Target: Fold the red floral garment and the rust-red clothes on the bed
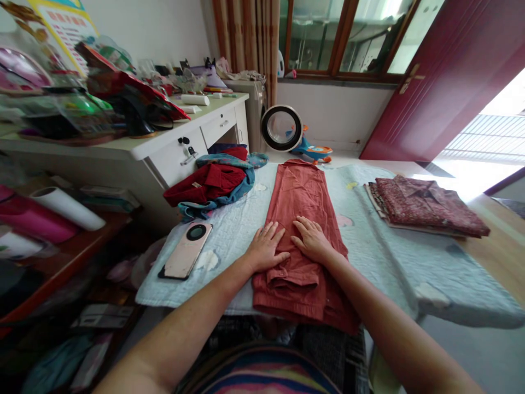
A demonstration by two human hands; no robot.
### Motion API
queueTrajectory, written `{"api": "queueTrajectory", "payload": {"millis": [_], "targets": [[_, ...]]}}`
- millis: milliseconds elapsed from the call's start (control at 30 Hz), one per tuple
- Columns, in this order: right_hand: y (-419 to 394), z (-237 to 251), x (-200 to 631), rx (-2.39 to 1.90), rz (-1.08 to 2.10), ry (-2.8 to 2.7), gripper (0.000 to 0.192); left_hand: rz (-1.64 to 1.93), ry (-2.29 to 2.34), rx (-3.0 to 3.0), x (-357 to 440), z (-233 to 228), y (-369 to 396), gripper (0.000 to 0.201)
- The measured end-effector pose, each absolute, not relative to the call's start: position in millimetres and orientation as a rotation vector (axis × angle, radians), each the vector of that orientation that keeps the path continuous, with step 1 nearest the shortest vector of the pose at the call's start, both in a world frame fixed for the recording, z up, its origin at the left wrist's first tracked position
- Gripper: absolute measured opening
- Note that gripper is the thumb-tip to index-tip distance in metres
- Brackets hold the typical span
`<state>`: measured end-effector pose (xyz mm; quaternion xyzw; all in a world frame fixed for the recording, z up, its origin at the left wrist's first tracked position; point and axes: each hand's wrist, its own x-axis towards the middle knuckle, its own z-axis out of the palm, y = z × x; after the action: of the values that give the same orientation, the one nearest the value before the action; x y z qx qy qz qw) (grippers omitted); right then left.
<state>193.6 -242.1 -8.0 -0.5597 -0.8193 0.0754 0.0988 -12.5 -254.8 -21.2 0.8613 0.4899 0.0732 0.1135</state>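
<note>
A rust-red shirt [301, 191] lies folded lengthwise on the pale blue quilted cloth [238, 235], its near end by the cloth's front edge. My left hand [266, 247] rests flat on its left side, fingers spread. On the right side my right hand [312, 239] presses flat too, fingers stretched out. Neither hand grips anything. Left of the shirt is a loose pile with a dark red garment [209, 183] on a blue patterned one [241, 189]. A phone [186, 251] lies nearer me, on the left.
Folded patterned clothes [430, 205] are stacked at the right. A white desk [164, 158] crowded with items stands at the left. Beyond the cloth are a washing machine with its round door [281, 128] open and a blue-orange toy [311, 150]. A red door [435, 82] stands at the right.
</note>
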Motion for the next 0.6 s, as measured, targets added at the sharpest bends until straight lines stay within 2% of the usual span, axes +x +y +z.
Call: {"api": "queueTrajectory", "payload": {"millis": [233,600], "targets": [[-283.4,4.2,188.4,-1.496,0.328,-2.398,0.057,0.344,1.285,2.534,-11.3,-6.2,-284.4,0.057],[-305.3,-12.7,188.8,-1.624,0.232,-2.474,0.063,0.297,1.302,2.641,-13.5,-21.7,-302.6,0.064]]}}
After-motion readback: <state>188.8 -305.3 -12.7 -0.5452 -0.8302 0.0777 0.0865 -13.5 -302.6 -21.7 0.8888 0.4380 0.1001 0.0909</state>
